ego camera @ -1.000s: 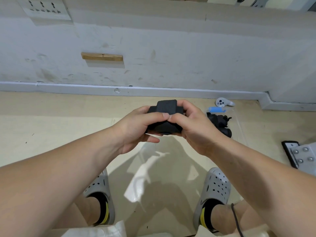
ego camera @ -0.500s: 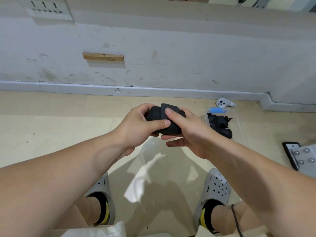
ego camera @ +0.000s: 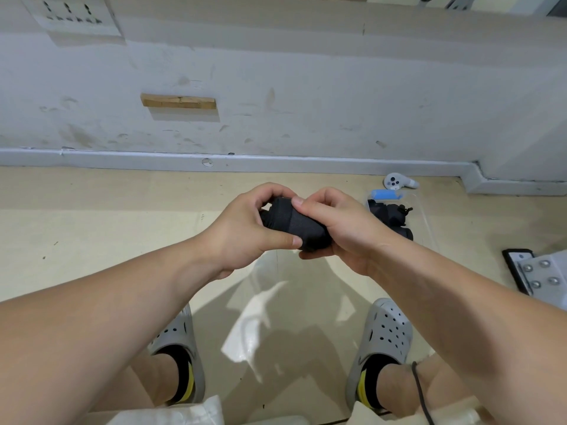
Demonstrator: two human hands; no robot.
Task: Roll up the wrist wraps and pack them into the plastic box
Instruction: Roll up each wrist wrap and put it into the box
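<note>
Both hands have turned the rolled black fabric wrist wrap [ego camera: 294, 225] since a moment ago: it sat squat with a flap poking up, and now it lies as a slanted cylinder, far end up to the left and near end down to the right. It is in the air between the hands, above the pale floor [ego camera: 92, 216] and in front of the knees.

The left hand [ego camera: 245, 231] curls round the far end, thumb pressed along the front of the roll and fingers hooked over the top. The right hand [ego camera: 346, 228] cups the near end from below, with a fingertip pinching down on the top edge, touching the left fingers. Both grips are closed tight on the wrap, no slack showing.

Off to the right on the floor sits the clear plastic box [ego camera: 422, 207], with more dark rolled wraps [ego camera: 389, 214] already inside it and a blue clip [ego camera: 386, 194] at its far edge. Just beyond it, by the skirting, lies a white handheld controller [ego camera: 399, 181]. Below, a pair of grey perforated clogs [ego camera: 385, 332] stands planted on the floor.
</note>
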